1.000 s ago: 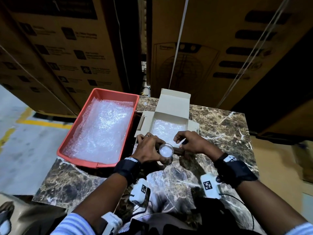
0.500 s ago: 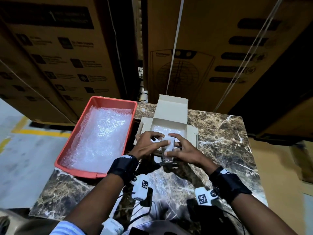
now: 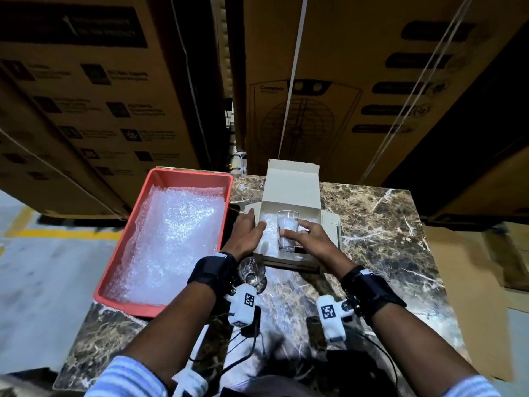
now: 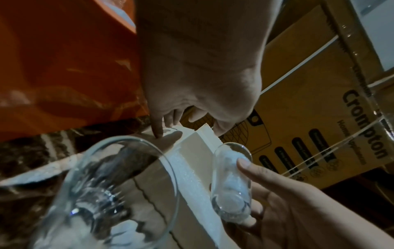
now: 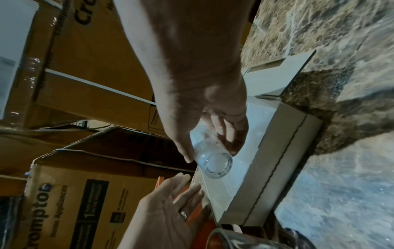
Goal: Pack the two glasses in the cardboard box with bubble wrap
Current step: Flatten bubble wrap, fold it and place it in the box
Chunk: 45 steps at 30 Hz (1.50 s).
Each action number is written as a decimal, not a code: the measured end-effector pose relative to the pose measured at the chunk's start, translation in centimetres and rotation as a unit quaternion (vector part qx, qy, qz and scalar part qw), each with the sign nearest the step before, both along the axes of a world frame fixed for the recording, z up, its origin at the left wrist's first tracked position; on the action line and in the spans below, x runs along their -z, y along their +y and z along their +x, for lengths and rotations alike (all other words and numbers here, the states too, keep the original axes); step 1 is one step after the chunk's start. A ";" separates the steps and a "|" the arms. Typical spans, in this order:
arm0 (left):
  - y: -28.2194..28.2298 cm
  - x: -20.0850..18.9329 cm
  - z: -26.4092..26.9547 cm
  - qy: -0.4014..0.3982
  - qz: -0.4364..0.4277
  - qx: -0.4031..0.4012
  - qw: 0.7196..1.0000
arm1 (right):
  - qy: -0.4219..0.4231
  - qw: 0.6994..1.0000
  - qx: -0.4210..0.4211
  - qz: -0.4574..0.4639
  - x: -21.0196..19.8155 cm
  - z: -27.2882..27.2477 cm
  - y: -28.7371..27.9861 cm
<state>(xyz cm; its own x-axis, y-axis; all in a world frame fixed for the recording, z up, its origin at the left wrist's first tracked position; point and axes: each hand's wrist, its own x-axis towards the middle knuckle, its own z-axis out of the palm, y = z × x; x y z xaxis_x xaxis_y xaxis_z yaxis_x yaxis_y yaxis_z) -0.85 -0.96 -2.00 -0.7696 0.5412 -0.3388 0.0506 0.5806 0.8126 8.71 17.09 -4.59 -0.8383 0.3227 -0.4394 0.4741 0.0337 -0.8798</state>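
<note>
My right hand (image 3: 297,229) grips a clear glass (image 3: 287,234) over the open cardboard box (image 3: 290,209), its base toward the box's near wall. Bubble wrap (image 3: 266,233) lines the box inside. The right wrist view has thumb and fingers curled round the glass (image 5: 213,161). My left hand (image 3: 247,232) lies flat and open on the box's left edge, holding nothing. The left wrist view has its fingertips (image 4: 157,133) touching the cardboard. A second clear glass (image 3: 252,272) stands on the marble table beside my left wrist and looms large in the left wrist view (image 4: 106,193).
A red tray (image 3: 143,222) holding a sheet of bubble wrap (image 3: 171,242) sits left of the box. The marble table (image 3: 386,233) ends at the right and near edges. Tall strapped cartons (image 3: 343,81) stand close behind the table.
The right hand carried the glass forward from the table in front of the box to over its lining. The left hand let go of it and moved to the box's left edge.
</note>
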 end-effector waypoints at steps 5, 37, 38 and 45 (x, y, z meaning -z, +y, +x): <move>-0.2 0.1 -0.3 -0.035 0.006 0.011 0.999 | -0.027 0.998 0.044 -0.019 1.2 -0.9 0.0; -1.9 0.1 -1.5 0.018 0.125 -0.060 0.990 | -0.132 0.966 0.043 0.220 3.5 -3.0 -1.5; -2.4 -0.3 -1.7 0.027 0.136 -0.065 0.988 | -0.126 0.967 0.049 0.214 3.3 -2.9 -1.5; -6.0 -2.1 -4.1 0.073 0.184 -0.091 0.976 | -0.006 0.972 0.098 0.213 -0.7 -3.9 -3.0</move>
<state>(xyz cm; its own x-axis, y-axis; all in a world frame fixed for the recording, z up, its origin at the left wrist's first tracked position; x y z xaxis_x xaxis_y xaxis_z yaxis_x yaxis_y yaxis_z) -4.91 -6.96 0.11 -0.8900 0.4553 -0.0260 0.1054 0.2607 0.9596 4.86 14.11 -3.92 -0.7382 0.6299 -0.2414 0.5188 0.3013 -0.8000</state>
